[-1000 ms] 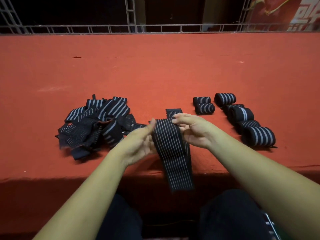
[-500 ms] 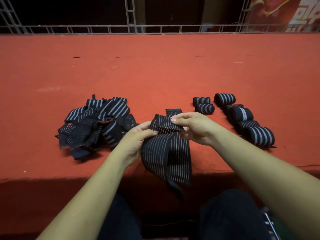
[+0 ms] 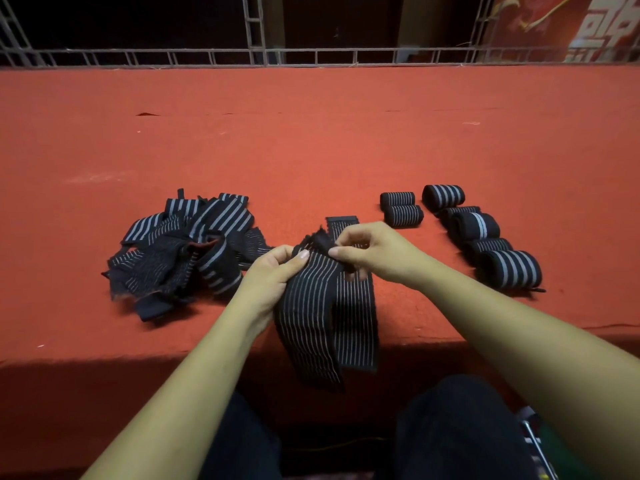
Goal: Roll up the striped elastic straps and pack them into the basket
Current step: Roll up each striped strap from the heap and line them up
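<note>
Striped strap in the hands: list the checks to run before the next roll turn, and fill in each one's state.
1. Left hand grips the striped strap near its upper end: ok.
2. Right hand pinches the folded-over tip to begin the roll: ok.
3. Tail hangs free over the near edge of the red table: ok.
4. Strap apart from the loose strap pile: cannot tell, the left hand covers the gap.
5. Rolled straps lie out of the way to the right: ok.
6. Basket ready to receive: cannot tell, none in view.
</note>
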{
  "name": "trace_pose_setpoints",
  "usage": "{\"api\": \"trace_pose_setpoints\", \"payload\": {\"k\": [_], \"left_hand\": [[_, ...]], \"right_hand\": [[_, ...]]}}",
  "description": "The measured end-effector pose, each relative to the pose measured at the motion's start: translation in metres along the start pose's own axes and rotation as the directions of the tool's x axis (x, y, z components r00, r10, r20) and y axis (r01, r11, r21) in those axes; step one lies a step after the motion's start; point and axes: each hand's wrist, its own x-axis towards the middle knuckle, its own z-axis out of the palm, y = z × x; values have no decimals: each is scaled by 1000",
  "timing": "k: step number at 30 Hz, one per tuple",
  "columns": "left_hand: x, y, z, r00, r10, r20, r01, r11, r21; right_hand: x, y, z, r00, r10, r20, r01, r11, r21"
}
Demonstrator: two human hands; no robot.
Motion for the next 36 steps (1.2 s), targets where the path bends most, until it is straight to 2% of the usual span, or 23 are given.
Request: {"api": "trace_pose_setpoints", "payload": {"k": [4,6,8,11,12,14,16,19,22,24,27,30,33,36], "left_hand": [[-1,-2,-11,999,2,46,-5,998,69],[-2,-4,-16,996,-9,93,-1,994,108],[-2,-7,-19,992,6,123,-27,985,169],[-3,-11,-17,988,56,143,-99,945,310],[-3,-12,-14,985,69,157,-111,953,282],[-3,-12,-10,987,60,150,-77,991,110],[-2,-10,-5,988,86,125,-88,996,11],[1,-11,0,983,157,91,-167,979,116],[-2,-11,1,975,127,183,-159,973,168],[-4,-11,4,965,119,234,-162,971,174],[-7,-7,12,960,191,206,-212,973,86],[-9,-2,13,962,239,133,-244,970,17],[-9,-1,12,970,206,129,-213,976,47],[-11,-5,13,972,104,209,-99,995,-34]], "right_hand": [[5,8,-14,969,43,-243,-48,999,-17],[7,13,-23,960,52,-276,-64,997,-34],[6,14,-27,965,101,-244,-105,994,-3],[4,6,-29,975,180,-133,-149,965,217],[4,2,-30,980,179,-89,-144,940,308],[4,-4,-30,986,162,-33,-129,879,460],[5,-10,-30,991,131,22,-124,847,518],[2,-17,-27,986,55,158,-119,894,431],[-1,-25,-24,960,13,280,-115,929,352],[-2,-29,-24,946,-2,325,-125,921,369],[1,-25,-25,955,29,294,-155,897,414],[2,-18,-28,938,138,317,-253,900,356],[-4,-10,-32,890,200,409,-327,906,268],[-2,-5,-37,929,226,291,-324,878,351]]}}
